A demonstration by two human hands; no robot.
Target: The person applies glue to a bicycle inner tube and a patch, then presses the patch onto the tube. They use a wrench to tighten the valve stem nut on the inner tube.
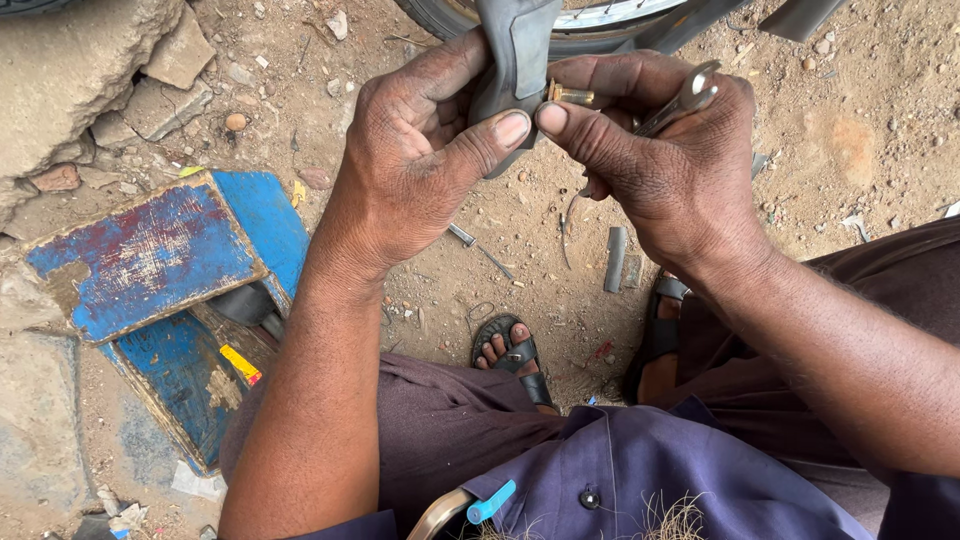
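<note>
Left hand point(420, 160): fingers curled around a fold of grey rubber inner tube point(515, 60), thumb pressed flat against the tube near its lower edge. Grip closed on the rubber.

Right hand point(660, 150): thumb tip meets the left thumb at the tube; fingers close around the brass valve stem point(572, 96) that sticks out sideways from the tube. The same hand also carries a metal spanner point(690, 98), its shaft lying across the fingers and its head poking out above the knuckles.

The tube hangs down from the top edge of view, in front of a wheel point(600, 22) with dark tyre and shiny rim.

Below the hands: bare dirt ground point(860, 140) with pebbles and scraps. A short dark rubber strip point(615, 258) lies just under the right wrist; a thin metal pin point(478, 248) lies beside the left wrist. Two sandalled feet, the left one point(512, 355) clear, the right partly hidden by the forearm.

Left of view: worn blue wooden box point(160, 270) with lid ajar, a yellow-handled item inside. Broken stone slabs point(90, 70) at upper left.
</note>
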